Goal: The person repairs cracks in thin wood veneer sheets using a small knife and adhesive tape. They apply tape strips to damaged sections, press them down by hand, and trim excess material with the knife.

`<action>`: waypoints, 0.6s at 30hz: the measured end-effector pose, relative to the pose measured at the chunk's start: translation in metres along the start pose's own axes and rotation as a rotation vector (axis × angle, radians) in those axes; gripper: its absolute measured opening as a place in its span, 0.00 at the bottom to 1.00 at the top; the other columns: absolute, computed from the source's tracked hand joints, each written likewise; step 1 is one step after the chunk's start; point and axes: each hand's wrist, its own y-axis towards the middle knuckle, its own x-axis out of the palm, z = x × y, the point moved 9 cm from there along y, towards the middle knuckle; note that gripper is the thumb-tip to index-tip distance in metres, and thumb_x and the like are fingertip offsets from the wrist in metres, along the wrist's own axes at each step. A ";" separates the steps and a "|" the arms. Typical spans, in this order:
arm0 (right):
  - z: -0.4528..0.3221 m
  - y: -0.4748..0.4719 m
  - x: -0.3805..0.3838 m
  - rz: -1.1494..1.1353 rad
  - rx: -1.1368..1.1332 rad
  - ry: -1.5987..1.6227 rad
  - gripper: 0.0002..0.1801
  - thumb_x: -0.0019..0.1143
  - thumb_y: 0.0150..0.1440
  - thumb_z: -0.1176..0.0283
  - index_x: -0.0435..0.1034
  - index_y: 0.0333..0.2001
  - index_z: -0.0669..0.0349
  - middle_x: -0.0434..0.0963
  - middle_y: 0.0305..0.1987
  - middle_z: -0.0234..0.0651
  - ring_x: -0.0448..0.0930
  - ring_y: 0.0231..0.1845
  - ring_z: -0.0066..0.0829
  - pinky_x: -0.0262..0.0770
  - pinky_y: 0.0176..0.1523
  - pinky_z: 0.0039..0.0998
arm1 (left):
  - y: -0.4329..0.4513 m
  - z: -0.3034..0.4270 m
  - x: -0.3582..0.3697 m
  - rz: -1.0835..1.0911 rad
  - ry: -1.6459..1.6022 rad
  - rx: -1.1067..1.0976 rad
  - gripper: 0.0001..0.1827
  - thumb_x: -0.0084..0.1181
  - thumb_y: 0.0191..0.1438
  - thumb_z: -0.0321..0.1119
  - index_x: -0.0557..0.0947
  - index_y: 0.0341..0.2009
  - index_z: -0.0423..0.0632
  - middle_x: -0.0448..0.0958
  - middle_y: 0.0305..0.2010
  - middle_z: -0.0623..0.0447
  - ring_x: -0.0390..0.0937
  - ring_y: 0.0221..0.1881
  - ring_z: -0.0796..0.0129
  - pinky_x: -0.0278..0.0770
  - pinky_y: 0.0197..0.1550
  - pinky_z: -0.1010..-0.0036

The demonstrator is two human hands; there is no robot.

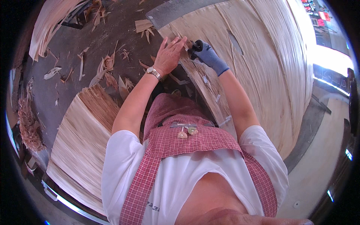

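A broad stack of pale wood veneer sheets (261, 73) lies before me, its near edge running beside my apron. At the upper part of that edge, my left hand (170, 54), bare and with a wristwatch (153, 72), rests its extended fingers on the wood. Close by its fingertips is my right hand (206, 54) in a blue glove with black fingers. Those gloved fingers are curled at the veneer; whether something small is in them is hidden. Short whitish strips (218, 98) dot the margin below the glove. A narrow slit-like gap (235, 42) shows in the top sheet.
Left of me stands another veneer stack (81, 140), with a browner piece (99, 102) on it. Torn veneer scraps (109, 62) litter the dark floor (73, 92). More sheets (50, 28) are at the upper left. A pale board (317, 157) lies at the right.
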 end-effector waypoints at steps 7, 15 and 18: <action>0.031 0.014 0.004 0.018 0.072 -0.053 0.18 0.67 0.49 0.66 0.68 0.35 0.66 0.77 0.30 0.44 0.77 0.30 0.29 0.75 0.36 0.36 | -0.003 0.004 0.005 0.043 -0.007 0.104 0.25 0.54 0.53 0.30 0.74 0.59 0.51 0.68 0.66 0.54 0.61 0.70 0.61 0.50 0.72 0.56; 0.013 0.006 -0.001 0.019 0.112 -0.088 0.20 0.67 0.48 0.64 0.69 0.39 0.65 0.80 0.34 0.46 0.81 0.35 0.39 0.77 0.40 0.37 | -0.006 0.010 0.011 0.044 0.106 0.122 0.24 0.59 0.54 0.39 0.77 0.56 0.51 0.70 0.63 0.53 0.62 0.68 0.58 0.54 0.70 0.56; -0.001 -0.001 -0.009 0.175 -0.043 -0.453 0.23 0.66 0.49 0.59 0.70 0.41 0.64 0.81 0.39 0.49 0.82 0.40 0.47 0.76 0.44 0.40 | -0.008 0.011 0.015 0.062 0.159 0.134 0.25 0.59 0.54 0.42 0.77 0.57 0.51 0.70 0.63 0.52 0.62 0.68 0.57 0.55 0.69 0.55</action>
